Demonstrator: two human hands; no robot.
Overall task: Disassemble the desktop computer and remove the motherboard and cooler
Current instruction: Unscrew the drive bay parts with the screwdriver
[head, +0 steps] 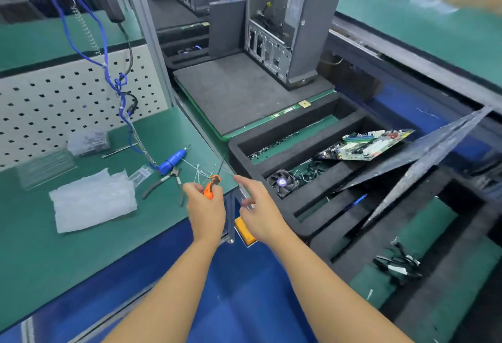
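Left hand (205, 208): fingers curled round an orange-handled screwdriver (212, 187), over the table (32, 261) edge. Right hand (261, 213): fingers spread apart, holding nothing. Pliers (166, 183), blue power driver (172, 159): on the table. Cooler (282, 182), motherboard (364, 147): separate foam tray (296, 140) compartments. Computer case (288, 22): upright, opened, farthest back.

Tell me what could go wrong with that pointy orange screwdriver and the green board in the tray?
1. The left hand grips the orange-handled screwdriver, and its thin shaft sticks out close to the fingers of the open right hand. It might poke one.
2. The motherboard lies tilted across the dividers of the foam tray, not flat. A bump could make it slide or knock its parts.
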